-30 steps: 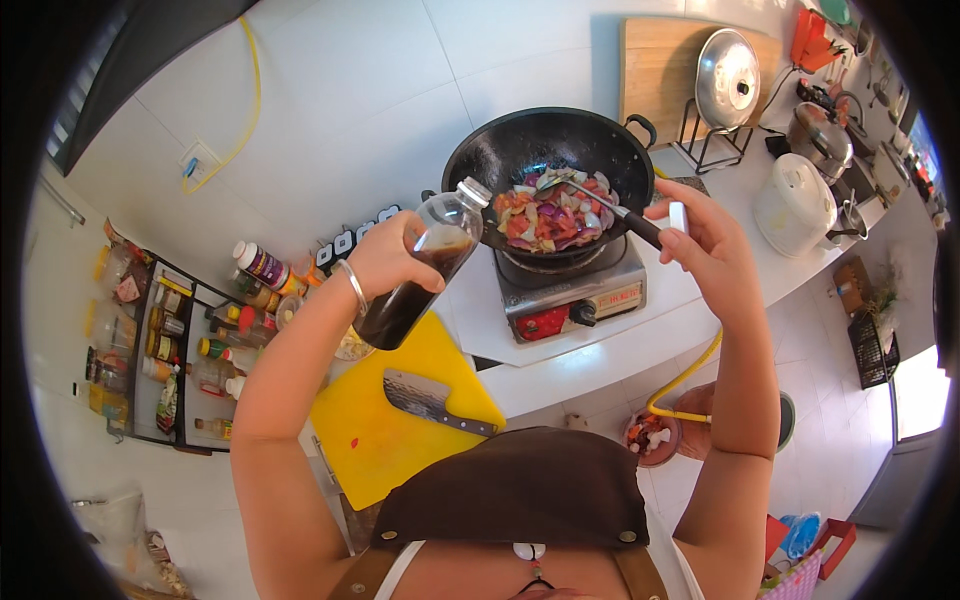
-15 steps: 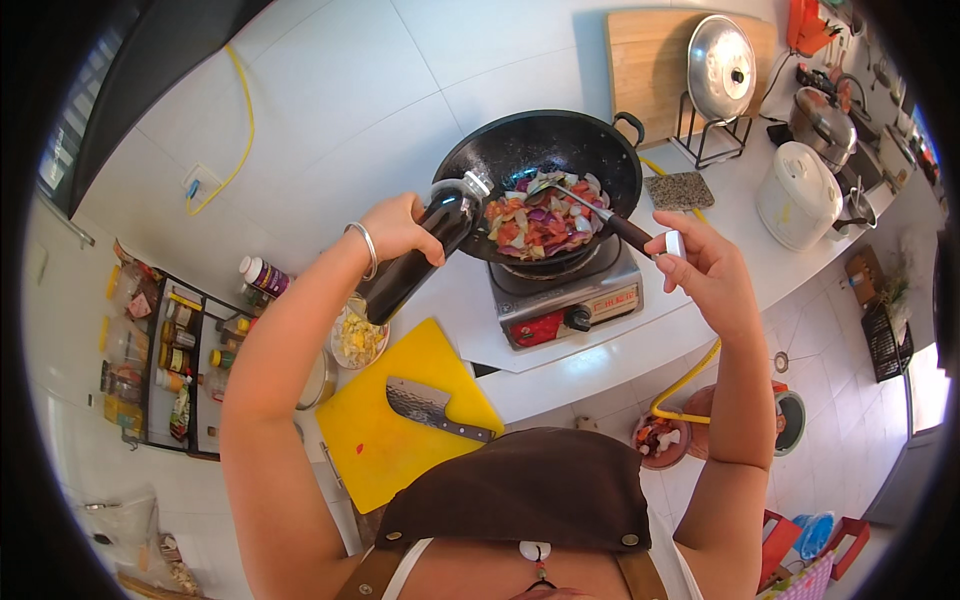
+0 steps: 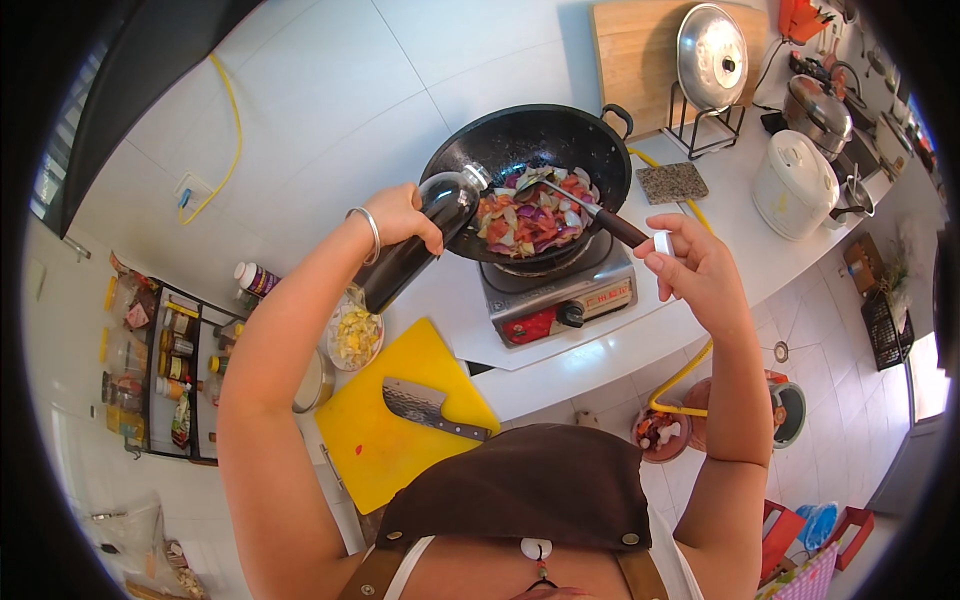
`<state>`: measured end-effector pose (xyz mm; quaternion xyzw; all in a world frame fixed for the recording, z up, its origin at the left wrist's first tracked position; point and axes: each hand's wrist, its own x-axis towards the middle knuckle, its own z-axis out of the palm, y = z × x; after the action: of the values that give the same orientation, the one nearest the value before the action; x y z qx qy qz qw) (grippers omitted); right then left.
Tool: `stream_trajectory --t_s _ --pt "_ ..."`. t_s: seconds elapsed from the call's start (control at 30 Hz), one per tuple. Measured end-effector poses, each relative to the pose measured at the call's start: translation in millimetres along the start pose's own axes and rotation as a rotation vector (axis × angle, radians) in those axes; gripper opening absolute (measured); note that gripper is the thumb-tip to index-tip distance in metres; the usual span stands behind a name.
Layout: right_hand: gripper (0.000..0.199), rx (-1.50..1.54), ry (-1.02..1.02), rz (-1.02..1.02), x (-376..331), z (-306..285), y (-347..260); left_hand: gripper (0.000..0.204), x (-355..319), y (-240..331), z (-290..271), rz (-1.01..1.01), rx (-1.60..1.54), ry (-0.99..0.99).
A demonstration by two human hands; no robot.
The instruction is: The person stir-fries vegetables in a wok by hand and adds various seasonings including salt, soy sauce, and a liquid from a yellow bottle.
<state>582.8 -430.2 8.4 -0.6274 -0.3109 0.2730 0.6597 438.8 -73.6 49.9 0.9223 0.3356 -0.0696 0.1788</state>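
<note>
My left hand (image 3: 398, 218) is wrapped round a dark glass bottle (image 3: 405, 268). Its neck tilts over the left rim of a black wok (image 3: 478, 148). Chopped tomato and purple onion (image 3: 535, 222) lie in the wok, with a spatula (image 3: 618, 226) resting among them, its dark handle sticking out over the rim. Between the thumb and fingers of my right hand (image 3: 698, 262) is a white bottle cap (image 3: 662, 242), close to the handle's end. Whether liquid leaves the bottle cannot be made out.
Under the wok stands a portable gas stove (image 3: 560, 300). A cleaver (image 3: 425, 405) lies on a yellow cutting board (image 3: 350, 465), near a bowl of yellow pieces (image 3: 355, 338). Behind to the right are a lid on a rack (image 3: 712, 58), a stone slab (image 3: 672, 183) and a white pot (image 3: 795, 185).
The view has shifted slightly, so the counter and wok appear a little further left. Both hands keep their grips, and the bottle stays tilted at the wok's rim.
</note>
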Motion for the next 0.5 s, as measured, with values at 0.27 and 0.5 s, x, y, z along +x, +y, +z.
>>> stream_trajectory --t_s 0.27,0.5 --pt "0.021 0.02 0.062 -0.082 8 3 10 0.063 4 8 -4 0.008 0.022 -0.026" --pt "0.026 -0.093 0.1 -0.112 13 5 11 0.065 6 5 -5 -0.012 0.013 -0.046"
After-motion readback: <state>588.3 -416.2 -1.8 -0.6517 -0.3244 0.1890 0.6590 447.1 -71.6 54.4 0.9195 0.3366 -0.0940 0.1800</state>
